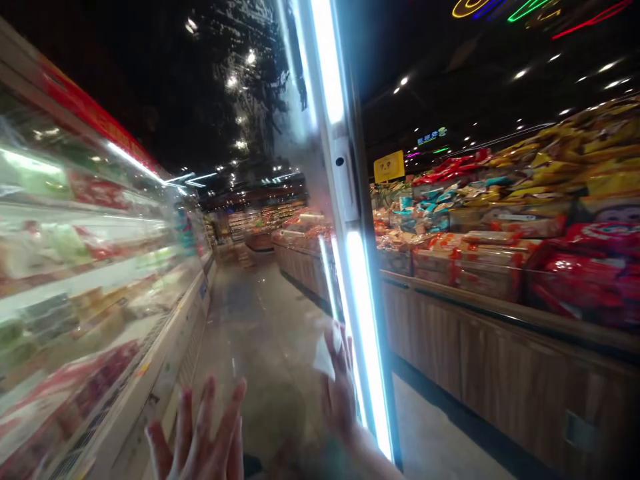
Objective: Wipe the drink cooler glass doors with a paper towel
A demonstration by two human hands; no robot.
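Clearly, the right hand (340,393) is nearer the lit frame (356,200)

From the head view, the frame runs top to bottom, its long axis leaning so that the foot lies farther right than the top. Smeared glass (265,73) stands to its left; where that pane ends on the far side cannot be told. The right hand is just left of the frame's lower part, fingers pointing up, roughly along that axis. A white cloth (324,353), or perhaps paper, shows at the left of those fingers, partly hidden behind them. Blur leaves it unclear whether they pinch it or lie flat over it, and whether the hand touches the glass.

The left hand (203,433) is lower and farther left, well apart from the frame, its fingers spread and pointing up; no object shows in it. So the cloth lies up and to the right from the left hand, but right at the right hand's fingers.

Beyond the left hand runs a chilled case (150,380); right of the frame, a wood-fronted counter (450,347) carries heaped packs (585,267).
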